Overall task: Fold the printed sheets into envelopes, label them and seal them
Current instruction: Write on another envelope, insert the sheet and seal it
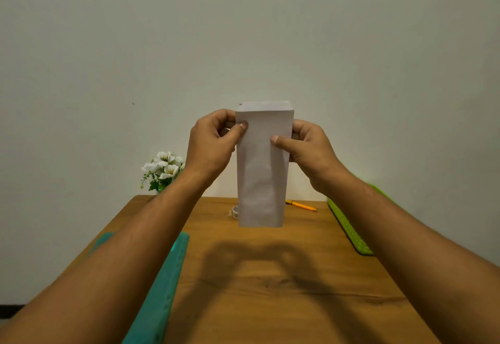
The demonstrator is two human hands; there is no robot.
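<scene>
Head view: left hand (209, 146), right hand (311, 151) on upright envelope (261, 181)

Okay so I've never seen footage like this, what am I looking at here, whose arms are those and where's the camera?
No machine here: a person wears one camera on the head, looking forward and down, so both arms are the wearer's own. The left hand and right hand each pinch a side of a white envelope, held upright above a wooden table. On the table lie an orange pen, a teal strip on the left and a green mat on the right. White flowers stand at the far left.
</scene>
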